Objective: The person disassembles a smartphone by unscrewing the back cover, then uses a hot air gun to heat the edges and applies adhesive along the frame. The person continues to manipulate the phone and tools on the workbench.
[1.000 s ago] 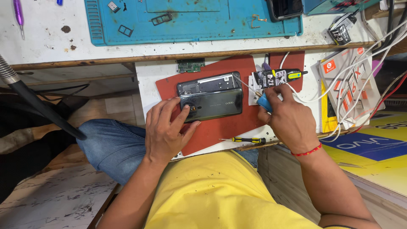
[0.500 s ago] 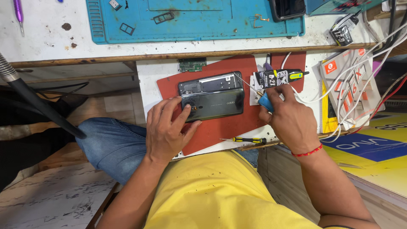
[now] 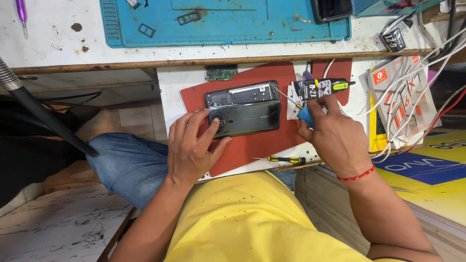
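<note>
- Left hand resting palm-down, fingers spread, fingertips pressing the near left corner of a dark phone.
- Phone lying flat on a red mat, just beyond the left fingertips; open frame strip along its far edge, glossy back panel nearer.
- Right hand to the right of the phone, fingers curled together, pinching a small tube with a blue cap (grip partly hidden by the knuckles).
- Thin metal nozzle running from that tube, just left of the right fingertips, toward the phone's far right corner.
- Second tube with black label and yellow tip lying just beyond the right fingertips, touching or nearly so; cannot tell which.
- Yellow-and-black screwdriver on the board edge, near the right wrist, between both hands.
- Small green circuit board well beyond the left fingers.
- Blue work mat farther off, on the bench.
- White cables right of the right hand.
</note>
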